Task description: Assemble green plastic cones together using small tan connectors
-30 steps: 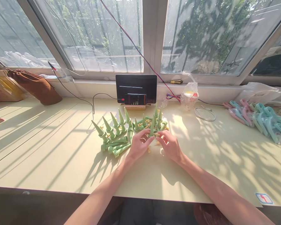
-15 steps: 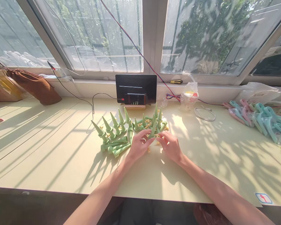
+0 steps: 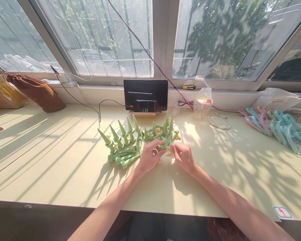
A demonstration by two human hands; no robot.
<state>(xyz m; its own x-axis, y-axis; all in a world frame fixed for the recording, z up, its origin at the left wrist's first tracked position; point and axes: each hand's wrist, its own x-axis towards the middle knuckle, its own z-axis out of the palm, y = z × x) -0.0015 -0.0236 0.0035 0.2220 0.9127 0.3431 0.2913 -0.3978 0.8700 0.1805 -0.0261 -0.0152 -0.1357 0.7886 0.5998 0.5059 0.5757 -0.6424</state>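
My left hand (image 3: 152, 155) is closed around a green plastic watering spike (image 3: 166, 143), its pointed end tilted up and to the right. Close beside it, my right hand (image 3: 183, 156) has thumb and forefinger pinched near the spike; whatever sits between those fingertips is too small to make out. Several green spikes (image 3: 123, 131) stand point-up in a row to the left. More green tube pieces (image 3: 127, 157) lie flat in front of that row. Behind my hands, further spikes (image 3: 167, 119) stand among small yellowish pieces (image 3: 177, 135).
A black tablet (image 3: 145, 87) with a phone (image 3: 144, 106) before it stands against the sill. Right of it are a bagged cup (image 3: 203, 105), a coiled white cable (image 3: 219, 122) and pastel plastic clips (image 3: 278, 124). A brown pouch (image 3: 43, 93) lies at the back left.
The spike in my left hand has tipped from upright to leaning right. My right fingertips have drawn slightly away from it and closed together.
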